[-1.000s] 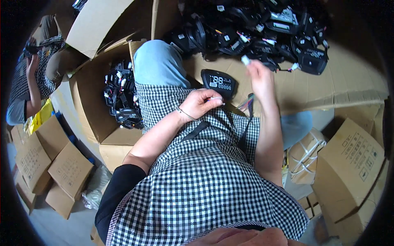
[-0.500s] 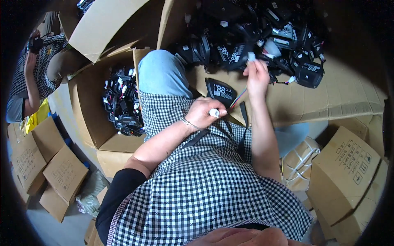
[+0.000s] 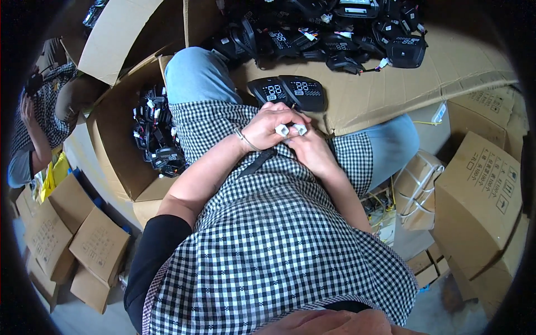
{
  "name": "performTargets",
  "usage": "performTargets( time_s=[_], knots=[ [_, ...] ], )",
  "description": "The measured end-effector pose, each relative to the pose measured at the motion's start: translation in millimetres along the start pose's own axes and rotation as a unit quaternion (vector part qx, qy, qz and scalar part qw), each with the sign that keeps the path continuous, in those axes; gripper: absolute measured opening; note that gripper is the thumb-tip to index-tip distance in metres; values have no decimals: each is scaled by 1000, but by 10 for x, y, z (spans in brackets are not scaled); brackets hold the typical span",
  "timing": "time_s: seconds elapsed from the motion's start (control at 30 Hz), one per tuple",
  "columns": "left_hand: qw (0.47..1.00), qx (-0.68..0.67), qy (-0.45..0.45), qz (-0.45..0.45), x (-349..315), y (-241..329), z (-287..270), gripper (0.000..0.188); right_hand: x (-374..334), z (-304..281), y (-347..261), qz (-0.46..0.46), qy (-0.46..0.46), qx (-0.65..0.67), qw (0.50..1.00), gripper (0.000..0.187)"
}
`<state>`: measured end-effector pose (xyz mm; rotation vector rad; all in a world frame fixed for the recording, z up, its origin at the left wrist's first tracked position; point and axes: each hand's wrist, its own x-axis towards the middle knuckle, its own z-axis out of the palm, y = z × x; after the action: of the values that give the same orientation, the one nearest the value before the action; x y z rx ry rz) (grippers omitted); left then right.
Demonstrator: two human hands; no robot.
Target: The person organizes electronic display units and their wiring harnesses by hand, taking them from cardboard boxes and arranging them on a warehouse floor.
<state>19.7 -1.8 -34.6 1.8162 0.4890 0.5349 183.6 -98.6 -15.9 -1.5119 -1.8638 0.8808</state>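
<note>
My left hand (image 3: 267, 129) is closed around a white plug connector (image 3: 282, 130), whose open end points toward me. Pressed against it, my right hand (image 3: 312, 151) has its fingers bent at a second white plug connector (image 3: 300, 129). Some fingertips are hidden where the hands overlap. Just beyond them, two black digital display panels lie side by side: the left panel (image 3: 268, 92) and the right panel (image 3: 305, 94). Their lit-looking faces are turned up. The wires from the connectors are mostly covered by my hands.
Many black display units (image 3: 340, 47) with white plugs are heaped on a cardboard sheet (image 3: 385, 95) ahead. An open carton (image 3: 111, 145) at my left holds more units (image 3: 156, 134). Closed cartons (image 3: 474, 190) stand at right. Another person (image 3: 42, 117) sits at far left.
My right hand has come down from the heap with a plug and joined my left hand at my lap. A second display panel now lies beside the first. The view has shifted.
</note>
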Motion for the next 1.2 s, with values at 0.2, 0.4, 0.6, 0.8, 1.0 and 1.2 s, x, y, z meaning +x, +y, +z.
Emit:
performTargets(
  time_s=[0.2, 0.4, 0.6, 0.8, 1.0, 1.2],
  knots=[
    [997, 67, 33, -25, -20, 35, -26, 18, -170, -415, -180, 322, 2, 214, 922, 16],
    [995, 98, -16, -3, -49, 40, -67, 22, -12, -441, 73, 392, -152, 456, 784, 21],
    [996, 80, -28, -32, -81, 104, -128, 23, -43, -250, 200, 312, -195, 463, 807, 24],
    [987, 123, 45, -90, -25, 206, -71, 26, 477, -627, 458, 305, -234, 328, 863, 17],
    [993, 89, 30, -73, 117, 393, -116, 31, 1672, -611, 1115, 145, 126, -139, 971, 22],
    [988, 146, 26, -34, 189, 399, -43, 21, 2065, -408, 1359, 133, 71, -306, 940, 21]
  ],
)
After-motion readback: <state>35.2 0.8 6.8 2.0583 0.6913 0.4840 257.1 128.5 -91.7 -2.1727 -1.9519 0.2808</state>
